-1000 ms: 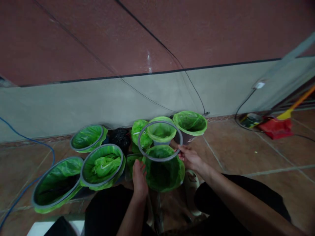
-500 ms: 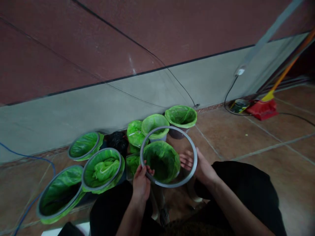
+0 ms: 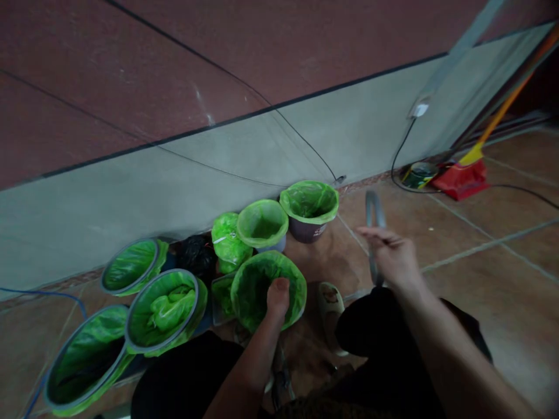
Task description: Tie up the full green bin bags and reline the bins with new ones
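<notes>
Right hand [image 3: 395, 256]: fingers closed on a grey ring [image 3: 374, 212], thumb and fingertips pinching it. Ring upright, seen nearly edge-on, above the floor [image 3: 480, 279], right of the bins and well apart from them

Left hand [image 3: 278, 295]: over the mouth of the near bin [image 3: 302, 288], wrist crossing its front rim. Fingers mostly hidden; cannot tell whether they grip anything or touch the bin

Near bin: stands on the floor before the person, green liner [image 3: 244, 285] folded out over the rim, a slipper [image 3: 328, 298] just to its right

Behind it, by the floor's wall edge: pale bin [image 3: 277, 243] and dark bin [image 3: 305, 231], side by side, both lined in green. Left of the pale bin, a green bag [image 3: 229, 238], then a black bag [image 3: 196, 256]. A square bin [image 3: 218, 317] sits just left of the near bin

Further left, three lined bins with grey rims: rear [image 3: 156, 256], middle [image 3: 192, 314], front [image 3: 107, 378]. Bundled green plastic [image 3: 172, 305] in the middle one

Right, toward the wall edge: tin [image 3: 419, 174] and red dustpan [image 3: 463, 179]
</notes>
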### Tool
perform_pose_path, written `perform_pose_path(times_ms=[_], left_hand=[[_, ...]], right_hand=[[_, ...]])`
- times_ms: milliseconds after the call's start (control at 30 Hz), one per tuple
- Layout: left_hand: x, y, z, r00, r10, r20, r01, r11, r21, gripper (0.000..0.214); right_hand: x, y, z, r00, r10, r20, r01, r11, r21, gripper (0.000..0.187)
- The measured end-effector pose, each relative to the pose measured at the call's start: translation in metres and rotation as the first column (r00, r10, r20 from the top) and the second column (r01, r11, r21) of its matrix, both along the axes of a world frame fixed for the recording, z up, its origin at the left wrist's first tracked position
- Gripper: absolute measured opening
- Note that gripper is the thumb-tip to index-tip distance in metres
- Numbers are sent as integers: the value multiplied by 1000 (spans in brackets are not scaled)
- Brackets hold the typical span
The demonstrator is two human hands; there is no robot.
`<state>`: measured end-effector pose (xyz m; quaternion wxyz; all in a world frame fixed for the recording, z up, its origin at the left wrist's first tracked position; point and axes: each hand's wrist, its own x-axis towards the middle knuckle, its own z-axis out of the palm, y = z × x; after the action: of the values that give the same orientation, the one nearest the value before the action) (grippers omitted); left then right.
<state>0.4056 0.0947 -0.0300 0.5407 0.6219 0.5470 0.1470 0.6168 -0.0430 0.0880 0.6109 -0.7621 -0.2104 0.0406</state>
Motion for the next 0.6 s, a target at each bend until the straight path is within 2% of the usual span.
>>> perform_pose_path(times_ms=[67, 133, 167, 233, 333, 500, 600], left_hand=[[12, 6, -11, 994, -45, -96, 46, 999, 8, 28], [24, 10, -19, 981, -65, -181, 65, 998, -6, 34], [30, 12, -22, 974, -77, -213, 76, 997, -11, 35], [39, 15, -28, 965, -95, -243, 95, 995, -14, 35], [46, 17, -37, 970, -99, -222, 100, 995, -8, 28], [43, 19, -54, 984, -88, -154, 90, 996, 9, 21], [39, 21, -61, 987, -99, -128, 103, 994, 21, 21]], right_hand=[[-22, 22, -55, 989, -2, -148, -18, 991, -134, 25], [-49, 43, -105, 955, 10, -295, -87, 965, -247, 28], [-63, 51, -125, 941, 23, -337, -120, 955, -271, 34], [-84, 62, -151, 922, 44, -384, -173, 936, -307, 45], [-96, 70, -166, 892, 143, -428, -277, 923, -269, 58], [-89, 78, -172, 941, 45, -335, -173, 915, -364, 52], [-91, 83, -178, 944, 74, -321, -215, 877, -430, 46]])
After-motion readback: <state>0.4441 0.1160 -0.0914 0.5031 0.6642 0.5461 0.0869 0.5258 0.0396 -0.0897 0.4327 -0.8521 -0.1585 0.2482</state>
